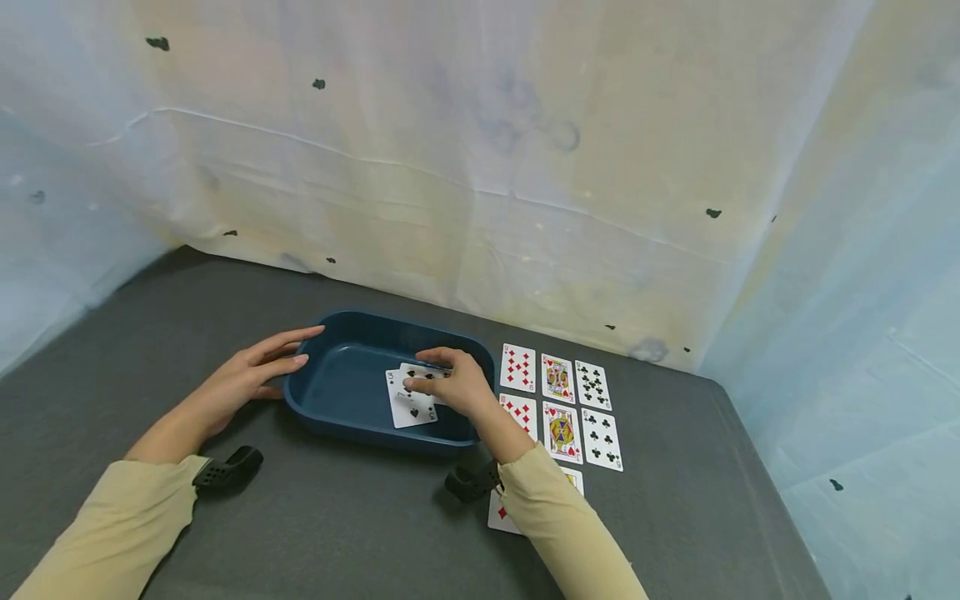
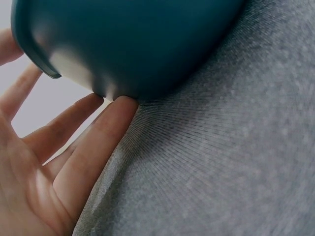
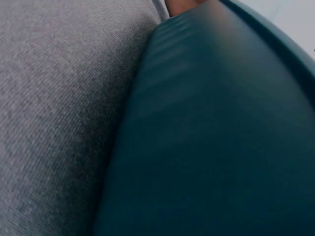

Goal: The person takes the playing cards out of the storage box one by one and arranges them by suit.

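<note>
On the table stands a dark blue plastic bin (image 1: 352,429). Against its left end lies my left hand (image 1: 238,379), fingers extended along the rim and outer wall; in the left wrist view two fingertips touch the lower side of the bin (image 2: 123,54). My right hand (image 1: 461,385) reaches over the bin's right part, thumb and forefinger spread apart above two overlapping playing cards. The lower card (image 1: 414,414) shows black spades; the upper black-suited card (image 1: 420,372) is partly hidden by the fingers. I cannot tell whether the right hand pinches it. The right wrist view shows mostly the bin's outer wall (image 3: 197,128).
Right of the bin, face-up cards lie in columns: diamonds (image 1: 518,367), heart face cards (image 1: 562,433) and clubs (image 1: 602,440). Nearer me, another diamond card (image 1: 501,515) is partly covered by my right sleeve (image 1: 558,517). A pale curtain (image 1: 450,208) hangs behind the grey table (image 1: 337,517).
</note>
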Demonstrator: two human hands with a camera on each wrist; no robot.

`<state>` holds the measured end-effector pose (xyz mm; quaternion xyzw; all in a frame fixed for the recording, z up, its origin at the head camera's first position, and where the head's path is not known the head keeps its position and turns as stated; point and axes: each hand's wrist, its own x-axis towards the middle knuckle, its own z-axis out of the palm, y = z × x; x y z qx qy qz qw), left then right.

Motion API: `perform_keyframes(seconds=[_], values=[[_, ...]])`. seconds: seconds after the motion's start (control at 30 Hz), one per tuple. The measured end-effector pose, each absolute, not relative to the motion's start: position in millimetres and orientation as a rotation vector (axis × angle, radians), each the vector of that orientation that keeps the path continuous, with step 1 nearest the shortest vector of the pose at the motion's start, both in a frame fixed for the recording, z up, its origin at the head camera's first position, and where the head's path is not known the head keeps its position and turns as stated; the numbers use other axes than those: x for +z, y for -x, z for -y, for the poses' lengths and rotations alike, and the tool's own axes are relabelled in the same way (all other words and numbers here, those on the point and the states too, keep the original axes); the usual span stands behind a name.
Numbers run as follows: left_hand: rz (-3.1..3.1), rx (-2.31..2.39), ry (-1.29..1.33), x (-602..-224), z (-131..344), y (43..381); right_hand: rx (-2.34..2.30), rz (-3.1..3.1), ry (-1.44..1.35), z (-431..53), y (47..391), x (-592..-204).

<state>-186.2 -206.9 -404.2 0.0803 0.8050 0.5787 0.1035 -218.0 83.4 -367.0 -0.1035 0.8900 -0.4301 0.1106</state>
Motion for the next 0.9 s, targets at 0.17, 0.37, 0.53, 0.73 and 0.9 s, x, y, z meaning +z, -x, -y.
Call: perform_keyframes(seconds=[0.17,0.37,0.53,0.73,0.9], values=[[-2.377,1.705,-0.232,-404.1,205.5,186.7,-1.066,-2.686,0.295,-82.8,219.9,-369.2],[-2.377,1.699,-0.213,-403.7,204.5,187.3,-0.765,-2.826,0.295,-78.4,218.2,-372.7],[-2.378,1.689,-0.206,-403.6,203.9,188.5,-0.627,-2.869,0.243,-75.5,215.9,-372.0],[-2.377,1.689,-0.218,-405.3,205.7,188.5,-0.570,-2.853,0.197,-74.8,214.5,-371.0],[-2.385,1.691,-0.225,-406.0,206.1,187.7,-0.703,-2.841,0.181,-75.8,213.6,-371.1]])
